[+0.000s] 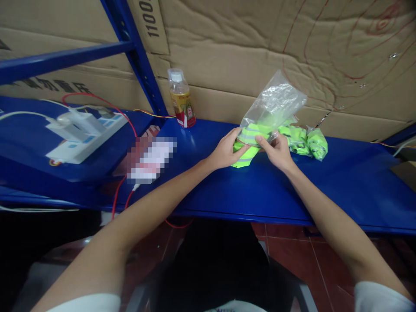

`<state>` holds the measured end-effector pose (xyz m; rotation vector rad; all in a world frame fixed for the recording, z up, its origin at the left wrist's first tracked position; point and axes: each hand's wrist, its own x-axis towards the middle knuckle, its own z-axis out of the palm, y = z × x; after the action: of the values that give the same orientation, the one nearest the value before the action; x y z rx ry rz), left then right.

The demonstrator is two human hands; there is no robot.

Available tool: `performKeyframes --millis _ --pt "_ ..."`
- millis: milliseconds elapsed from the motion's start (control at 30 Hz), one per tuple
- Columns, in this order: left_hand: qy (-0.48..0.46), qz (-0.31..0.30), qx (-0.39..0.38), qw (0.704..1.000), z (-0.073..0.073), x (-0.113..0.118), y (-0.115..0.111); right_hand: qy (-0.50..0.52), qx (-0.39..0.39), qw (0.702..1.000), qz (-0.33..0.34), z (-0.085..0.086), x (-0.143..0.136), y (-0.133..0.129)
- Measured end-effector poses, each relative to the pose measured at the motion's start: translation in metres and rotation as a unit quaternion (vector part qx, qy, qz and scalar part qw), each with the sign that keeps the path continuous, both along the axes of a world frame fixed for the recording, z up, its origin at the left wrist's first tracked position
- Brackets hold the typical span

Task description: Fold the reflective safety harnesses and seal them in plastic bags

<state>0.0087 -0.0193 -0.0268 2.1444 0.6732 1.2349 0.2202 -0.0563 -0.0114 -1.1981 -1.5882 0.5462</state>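
Both my hands hold a folded neon-yellow reflective vest point(244, 159) with grey stripes, partly inside a clear plastic bag point(276, 99). The bag's loose end stands up and away from me. My left hand point(226, 149) grips the left side, thumb in front and fingers behind. On the right side, my right hand point(277, 150) pinches bag and vest, its thumb lying on the front. Just beyond my right hand lie more bagged neon-yellow bundles point(316, 144) on the blue shelf point(260, 190).
A bottle point(183, 102) with a red and yellow label stands at the back. To the left are a white power strip point(81, 138) with plugs, a red cable point(117, 108) and a blurred-out flat object point(151, 160). Behind the shelf rise cardboard sheets point(221, 56) and a blue upright point(136, 56).
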Motion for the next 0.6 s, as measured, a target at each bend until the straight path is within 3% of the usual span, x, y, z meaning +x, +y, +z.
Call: performKeyframes --millis 267,467,533,600 --pt "-0.066 -0.049 -0.141 0.987 -0.013 -0.005 0.011 0.021 -0.040 0.989 0.138 -0.013 -0.004 0.000" --pt "-0.125 -0.191 -0.319 0.920 -0.010 -0.006 0.014 0.092 -0.090 0.989 0.074 -0.020 -0.005 0.004" --pt "-0.137 -0.189 -0.333 0.913 -0.011 -0.006 0.013 0.091 -0.096 0.990 0.057 -0.023 -0.005 0.006" --pt "-0.150 -0.163 -0.341 0.914 -0.012 -0.005 0.013 0.069 -0.050 0.996 0.001 -0.025 -0.004 0.008"
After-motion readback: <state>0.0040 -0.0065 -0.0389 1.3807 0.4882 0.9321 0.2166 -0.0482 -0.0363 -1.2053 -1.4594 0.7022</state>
